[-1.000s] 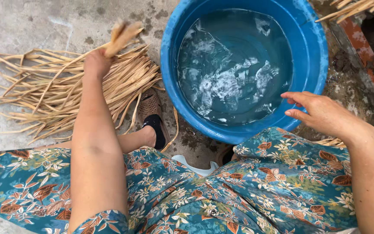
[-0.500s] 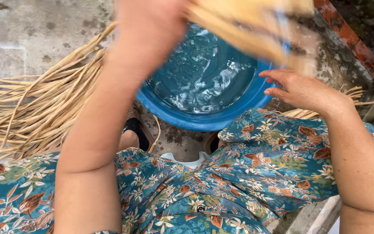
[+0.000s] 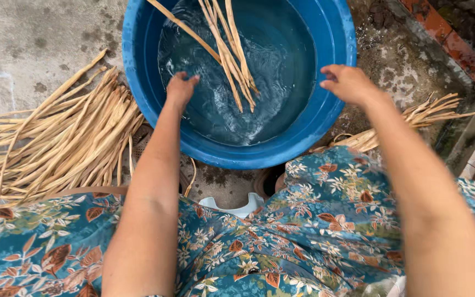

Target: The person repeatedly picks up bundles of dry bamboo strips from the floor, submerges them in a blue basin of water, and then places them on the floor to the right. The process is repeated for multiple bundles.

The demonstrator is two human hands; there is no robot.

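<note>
The left hand (image 3: 181,88) is hovering loosely curled and empty over the water in the blue basin (image 3: 325,118), beside soaking dry stalks (image 3: 227,52). The right hand (image 3: 347,82), open and empty, is hanging above the basin's rim. More stalks (image 3: 56,148) are lying on the concrete.

Stained grey concrete floor (image 3: 39,49), red brick edging (image 3: 441,33) upper right, soft daylight

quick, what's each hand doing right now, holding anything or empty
Left hand: loosely curled over the basin, holding nothing visible.
Right hand: open above the rim, empty.
</note>
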